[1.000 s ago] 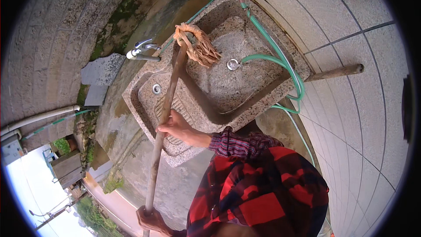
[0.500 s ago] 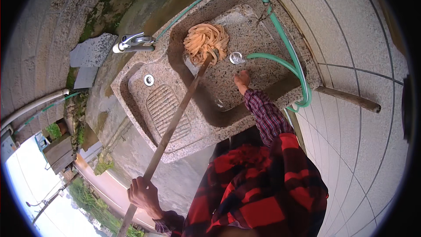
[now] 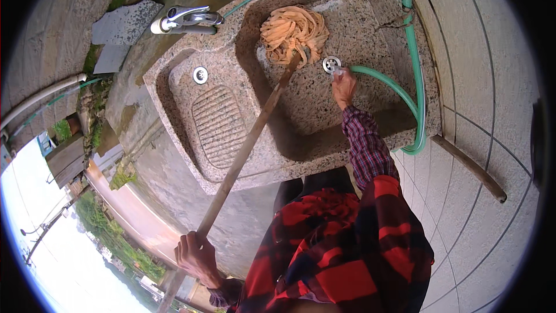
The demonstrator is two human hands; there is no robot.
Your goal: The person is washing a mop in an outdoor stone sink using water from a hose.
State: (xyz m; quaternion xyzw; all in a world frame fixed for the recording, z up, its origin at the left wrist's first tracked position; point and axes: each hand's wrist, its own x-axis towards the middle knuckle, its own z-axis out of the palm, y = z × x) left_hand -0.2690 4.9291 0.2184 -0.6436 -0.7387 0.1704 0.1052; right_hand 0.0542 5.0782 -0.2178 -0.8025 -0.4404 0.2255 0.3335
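Left hand (image 3: 196, 257) wraps its fingers around mop handle (image 3: 239, 162); mop head (image 3: 294, 30) in speckled sink (image 3: 360, 35). Right hand (image 3: 344, 88) at drain (image 3: 331, 62); finger hold unclear.

Ahead of my right hand (image 3: 344, 86), I could pass over the sink's (image 3: 364, 29) bare floor, between the mop head (image 3: 294, 33) and the green hose (image 3: 412, 55), whose curve bars me rightward. Leftward, the wooden handle (image 3: 252, 138) slants across; beyond it, there's room above the ribbed washboard (image 3: 219, 124).
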